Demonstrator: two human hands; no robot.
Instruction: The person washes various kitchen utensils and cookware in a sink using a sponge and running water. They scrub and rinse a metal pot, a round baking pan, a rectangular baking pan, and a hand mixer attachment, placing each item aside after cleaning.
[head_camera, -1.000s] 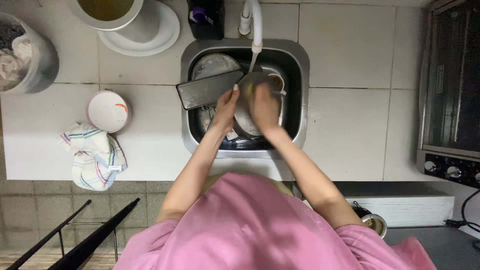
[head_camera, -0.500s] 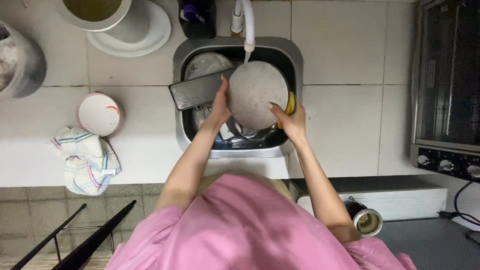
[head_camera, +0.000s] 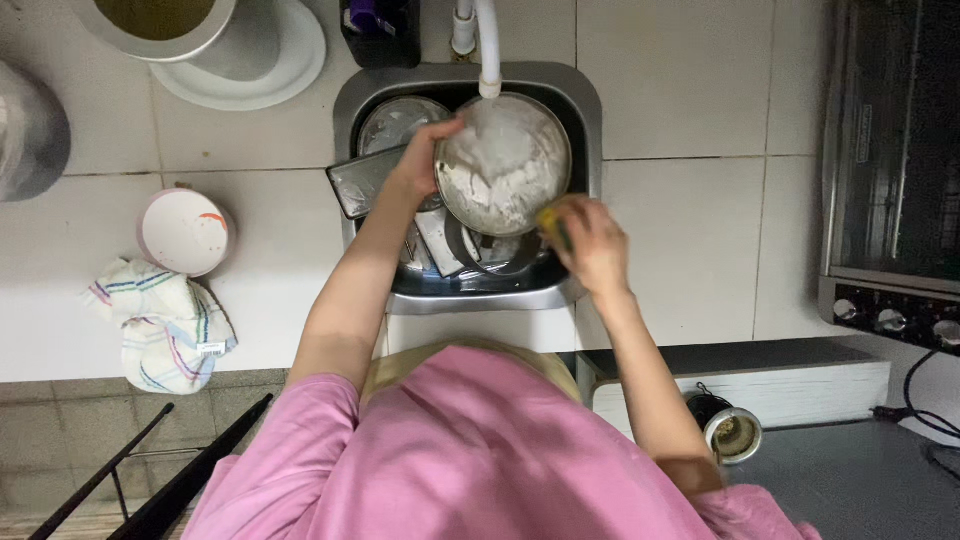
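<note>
Head view, straight down over the counter: a round metal pan (head_camera: 505, 165), its inside coated with white suds, is held over the steel sink (head_camera: 585, 110) in the upper middle of the frame, directly under the white faucet spout (head_camera: 487, 50). The pan's left rim is gripped by the left hand (head_camera: 420, 160), fingers curled over the edge. At the pan's lower right edge, the right hand (head_camera: 592, 245) is closed around a yellow scrubbing sponge (head_camera: 550, 222), which is seen just at the rim; whether the sponge is pressed against the metal cannot be told. Beneath the pan, more dishes are stacked in the basin: a round metal plate (head_camera: 395, 122) at the upper left, a dark rectangular tray (head_camera: 360, 180) tilted against the sink's left wall, and other steel pieces lower down, too jumbled to be told apart. On the white tiled counter at left, a small white bowl (head_camera: 180, 230) is set just above a crumpled striped dish towel (head_camera: 165, 325). At the upper left, a large white pot (head_camera: 250, 50) is seen. A toaster oven (head_camera: 890, 170) is placed along the right edge of the frame. A pink shirt (head_camera: 480, 450) fills the bottom.
</note>
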